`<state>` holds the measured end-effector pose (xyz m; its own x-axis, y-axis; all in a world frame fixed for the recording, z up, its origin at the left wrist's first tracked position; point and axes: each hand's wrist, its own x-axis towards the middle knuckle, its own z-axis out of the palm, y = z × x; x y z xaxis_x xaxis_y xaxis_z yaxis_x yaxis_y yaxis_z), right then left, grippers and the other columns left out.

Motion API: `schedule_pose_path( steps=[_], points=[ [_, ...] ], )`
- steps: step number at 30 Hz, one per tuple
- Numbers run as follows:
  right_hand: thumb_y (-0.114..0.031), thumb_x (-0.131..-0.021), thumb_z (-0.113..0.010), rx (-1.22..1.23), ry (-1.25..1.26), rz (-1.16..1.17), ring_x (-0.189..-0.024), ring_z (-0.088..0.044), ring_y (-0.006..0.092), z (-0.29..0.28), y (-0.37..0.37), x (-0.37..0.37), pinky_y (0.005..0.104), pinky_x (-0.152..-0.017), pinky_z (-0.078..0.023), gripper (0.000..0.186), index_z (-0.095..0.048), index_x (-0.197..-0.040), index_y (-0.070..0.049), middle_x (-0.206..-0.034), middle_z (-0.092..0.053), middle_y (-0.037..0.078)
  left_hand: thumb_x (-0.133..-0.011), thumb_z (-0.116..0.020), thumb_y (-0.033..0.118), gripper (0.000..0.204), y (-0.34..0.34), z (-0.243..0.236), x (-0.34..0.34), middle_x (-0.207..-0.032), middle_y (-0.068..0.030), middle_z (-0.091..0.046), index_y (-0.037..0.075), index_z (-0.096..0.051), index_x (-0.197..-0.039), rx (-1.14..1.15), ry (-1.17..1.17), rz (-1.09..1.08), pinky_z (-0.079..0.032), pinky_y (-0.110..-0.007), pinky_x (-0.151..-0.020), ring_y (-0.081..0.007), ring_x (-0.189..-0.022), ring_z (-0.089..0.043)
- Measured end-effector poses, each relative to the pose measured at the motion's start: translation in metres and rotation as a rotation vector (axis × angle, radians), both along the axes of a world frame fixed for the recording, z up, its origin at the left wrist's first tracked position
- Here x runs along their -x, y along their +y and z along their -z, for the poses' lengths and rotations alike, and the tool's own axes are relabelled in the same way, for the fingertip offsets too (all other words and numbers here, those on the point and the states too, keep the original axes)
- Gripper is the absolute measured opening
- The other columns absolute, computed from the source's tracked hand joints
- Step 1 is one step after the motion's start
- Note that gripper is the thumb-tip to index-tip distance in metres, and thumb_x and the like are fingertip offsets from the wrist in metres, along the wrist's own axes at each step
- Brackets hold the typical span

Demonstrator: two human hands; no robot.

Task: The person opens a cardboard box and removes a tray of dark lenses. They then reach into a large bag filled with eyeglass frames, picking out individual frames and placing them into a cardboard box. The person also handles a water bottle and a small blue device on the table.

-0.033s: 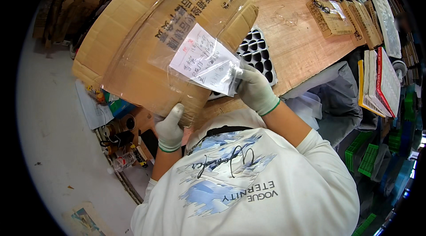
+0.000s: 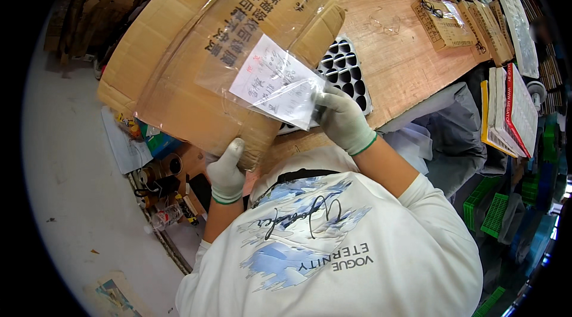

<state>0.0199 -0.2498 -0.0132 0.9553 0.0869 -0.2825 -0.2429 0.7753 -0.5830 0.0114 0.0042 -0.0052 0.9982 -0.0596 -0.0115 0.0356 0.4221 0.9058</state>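
A large brown cardboard box (image 2: 179, 81), its face printed with dark characters and strips of clear tape, is held up tilted before me. Along its lower edge is my left hand (image 2: 226, 171), in a white glove with a green cuff, thumb on the front and the other fingers hidden behind. A white handwritten paper slip (image 2: 268, 84) in a clear plastic sleeve lies against the box face. My right hand (image 2: 344, 115), gloved alike, pinches the slip's right end between thumb and fingers. Partly hidden behind the box, a tray (image 2: 351, 70) with dark round cups rests on the wooden table.
The wooden table (image 2: 405, 81) stretches to the far right, where several small cartons (image 2: 444, 25) stand, some with eyeglasses on top. Grey cloth (image 2: 447, 126) hangs at its right edge, near a red-and-white stack (image 2: 512, 111). A plastic bottle (image 2: 167, 217) is at lower left.
The cardboard box and the slip have tilted slightly, with the slip's lower right corner shifting a little left. Both hands keep their hold.
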Motion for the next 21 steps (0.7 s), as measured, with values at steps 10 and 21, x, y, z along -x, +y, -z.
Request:
schedule_pose_path(
  steps=[10,21],
  points=[
    [-0.007,-0.083,-0.042,-0.015,-0.05,0.082,-0.123,-0.057,0.0305,0.039,-0.045,0.014,0.0419,-0.108,-0.043,0.052,-0.049,-0.13,0.013,-0.129,-0.059,0.022,-0.086,-0.056,0.001,0.046,0.023,-0.007,-0.035,-0.123,-0.0106,-0.06,-0.003,-0.05,-0.131,0.091,-0.055,-0.229,-0.048,-0.038,-0.098,-0.0216,-0.112,-0.059],
    [-0.008,-0.075,-0.043,-0.015,0.1,0.001,-0.119,-0.058,0.0352,0.061,-0.036,0.019,0.0459,-0.106,-0.045,0.057,-0.048,-0.128,0.013,-0.124,-0.06,0.023,-0.091,-0.053,0.005,0.052,0.069,-0.014,-0.07,-0.131,-0.0108,-0.054,0.004,-0.041,-0.142,0.328,-0.049,-0.345,-0.048,-0.042,-0.1,-0.0255,-0.117,-0.057]
  ],
)
